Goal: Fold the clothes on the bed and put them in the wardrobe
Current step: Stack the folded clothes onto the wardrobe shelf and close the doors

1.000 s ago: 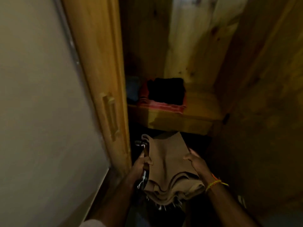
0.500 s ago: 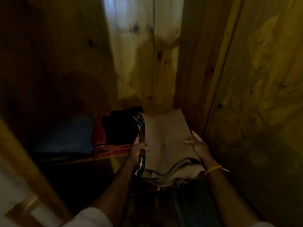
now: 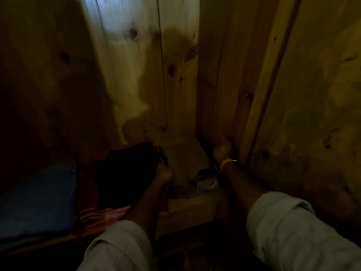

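Observation:
A folded stack of tan clothes (image 3: 185,163) lies on the wooden wardrobe shelf (image 3: 191,205), in its right corner. My left hand (image 3: 164,174) grips the stack's left edge, where a dark patterned piece shows. My right hand (image 3: 222,149) holds the right edge, pressed close to the wardrobe's side wall (image 3: 220,94); a yellow band circles that wrist. Both forearms reach into the wardrobe in rolled-up pale sleeves. The light is dim and the stack's far end is hard to make out.
Left of the tan stack on the same shelf sits a black folded garment (image 3: 125,173) on top of a red striped one (image 3: 103,214). A blue folded piece (image 3: 39,192) lies further left. The pine back panel (image 3: 136,65) rises behind.
Both hands have carried the tan stack forward and up from below the shelf and set it down on the shelf beside the black garment. The camera has moved closer into the wardrobe.

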